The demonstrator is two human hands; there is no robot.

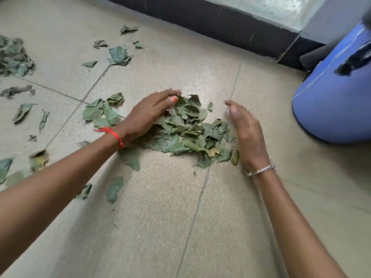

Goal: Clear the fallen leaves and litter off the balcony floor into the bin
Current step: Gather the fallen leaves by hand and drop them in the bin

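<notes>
Filling the view, the tiled floor (164, 217) carries everything. The blue bin (331, 101) stands at the right edge, near my right hand. The main leaf pile (188, 131) lies between my hands. My left hand (146, 115) rests on its left side, fingers straight and pressed together. My right hand (247, 135) stands edge-on at its right side, fingers straight, close together, holding nothing. Loose leaves (118, 55) lie scattered over the floor to the left.

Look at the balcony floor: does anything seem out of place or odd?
Yes. Loose leaves lie scattered across the tiles left of the gathered pile; another clump sits at the far-left edge.
</notes>
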